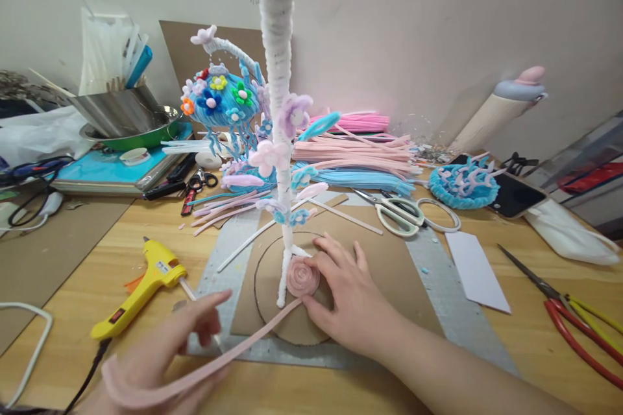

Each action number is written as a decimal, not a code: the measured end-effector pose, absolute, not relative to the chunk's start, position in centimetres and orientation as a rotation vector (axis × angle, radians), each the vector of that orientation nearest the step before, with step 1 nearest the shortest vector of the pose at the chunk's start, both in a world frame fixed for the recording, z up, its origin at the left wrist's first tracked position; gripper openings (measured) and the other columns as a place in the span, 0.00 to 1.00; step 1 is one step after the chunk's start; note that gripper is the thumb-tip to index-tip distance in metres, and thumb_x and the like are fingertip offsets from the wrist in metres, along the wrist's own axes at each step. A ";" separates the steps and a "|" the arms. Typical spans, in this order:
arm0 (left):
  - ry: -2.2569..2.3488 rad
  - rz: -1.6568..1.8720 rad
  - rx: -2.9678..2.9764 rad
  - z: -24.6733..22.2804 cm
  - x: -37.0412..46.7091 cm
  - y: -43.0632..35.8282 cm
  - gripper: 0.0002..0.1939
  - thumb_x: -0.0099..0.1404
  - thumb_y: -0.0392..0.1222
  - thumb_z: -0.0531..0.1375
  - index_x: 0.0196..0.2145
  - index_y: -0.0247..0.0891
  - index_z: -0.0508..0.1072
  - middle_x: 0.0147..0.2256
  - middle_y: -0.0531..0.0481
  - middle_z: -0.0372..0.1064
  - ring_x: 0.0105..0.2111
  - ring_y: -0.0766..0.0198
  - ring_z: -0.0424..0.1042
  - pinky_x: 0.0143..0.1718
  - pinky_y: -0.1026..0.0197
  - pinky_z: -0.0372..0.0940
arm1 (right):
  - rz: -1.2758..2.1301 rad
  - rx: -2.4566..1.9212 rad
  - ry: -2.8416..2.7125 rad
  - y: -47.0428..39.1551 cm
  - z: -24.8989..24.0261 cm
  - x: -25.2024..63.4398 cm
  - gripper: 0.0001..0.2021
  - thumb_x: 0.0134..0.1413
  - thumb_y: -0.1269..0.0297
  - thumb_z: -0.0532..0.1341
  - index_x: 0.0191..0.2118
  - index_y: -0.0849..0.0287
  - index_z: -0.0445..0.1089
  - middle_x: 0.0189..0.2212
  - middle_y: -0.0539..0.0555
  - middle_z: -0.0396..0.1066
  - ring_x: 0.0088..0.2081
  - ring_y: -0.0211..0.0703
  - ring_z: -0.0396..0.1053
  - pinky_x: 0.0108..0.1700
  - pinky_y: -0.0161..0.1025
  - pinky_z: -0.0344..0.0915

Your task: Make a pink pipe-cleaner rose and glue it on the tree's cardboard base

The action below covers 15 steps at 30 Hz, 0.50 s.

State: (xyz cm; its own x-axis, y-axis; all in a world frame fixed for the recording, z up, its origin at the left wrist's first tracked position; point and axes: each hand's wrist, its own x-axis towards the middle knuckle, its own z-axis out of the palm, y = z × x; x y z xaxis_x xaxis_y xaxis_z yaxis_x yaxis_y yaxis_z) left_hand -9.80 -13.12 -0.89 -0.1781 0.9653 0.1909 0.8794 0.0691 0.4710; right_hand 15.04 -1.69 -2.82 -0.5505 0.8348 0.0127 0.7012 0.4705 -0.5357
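A coil of pink pipe cleaner (302, 277) lies on brown cardboard (403, 272), beside the foot of a white wrapped stem (278, 65). My right hand (348, 292) holds the coil, thumb and fingers at its right edge. From the coil a long pink strand runs down and left, across my left hand (180, 343). My left hand's index finger is stretched out and the other fingers are bent; the strand passes over it, and whether the fingers grip it is unclear. A pencilled circle surrounds the coil. Fuzzy flowers (294, 115) are fixed along the stem.
A yellow glue gun (158, 266) lies at left. Green-handled scissors (400, 215) and red-handled scissors (569, 318) are at right, near a white card (477, 270). Behind are pipe cleaner bundles (350, 149), a metal bowl (119, 113), a phone (518, 196) and a bottle (501, 107).
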 end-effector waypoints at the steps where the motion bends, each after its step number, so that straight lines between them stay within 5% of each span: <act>1: 2.048 0.810 1.786 -1.0 -8.6 -13.2 0.19 0.60 0.56 0.57 0.48 0.50 0.71 0.33 0.54 0.74 0.30 0.62 0.73 0.30 0.67 0.69 | 0.697 -1.315 -2.450 -1.7 -2.8 15.0 0.19 0.53 0.58 0.57 0.52 0.48 0.64 0.64 0.56 0.51 0.66 0.53 0.41 0.61 0.70 0.30; 6: 1.801 0.918 1.537 -1.8 -5.2 -11.9 0.11 0.60 0.51 0.60 0.30 0.43 0.76 0.32 0.51 0.75 0.31 0.62 0.74 0.33 0.68 0.70 | 0.682 -1.314 -2.460 -1.8 -2.8 15.0 0.19 0.53 0.58 0.56 0.52 0.49 0.63 0.64 0.56 0.51 0.66 0.54 0.42 0.61 0.70 0.30; 15: 1.845 1.227 1.488 -3.9 -3.5 -10.2 0.06 0.60 0.46 0.61 0.30 0.42 0.73 0.32 0.53 0.75 0.31 0.63 0.75 0.31 0.66 0.70 | 0.696 -1.319 -2.449 -1.9 -2.8 15.0 0.19 0.53 0.58 0.56 0.52 0.48 0.64 0.64 0.54 0.51 0.67 0.51 0.41 0.62 0.67 0.28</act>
State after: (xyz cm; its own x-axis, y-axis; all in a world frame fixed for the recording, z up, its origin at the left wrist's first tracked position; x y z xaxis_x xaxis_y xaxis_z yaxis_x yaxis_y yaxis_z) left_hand -3.51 -10.24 -3.93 -0.3027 0.9379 0.1696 0.5193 0.0130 0.8545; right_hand 15.01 -1.87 -2.82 -0.5472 0.8369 0.0118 0.7055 0.4687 -0.5316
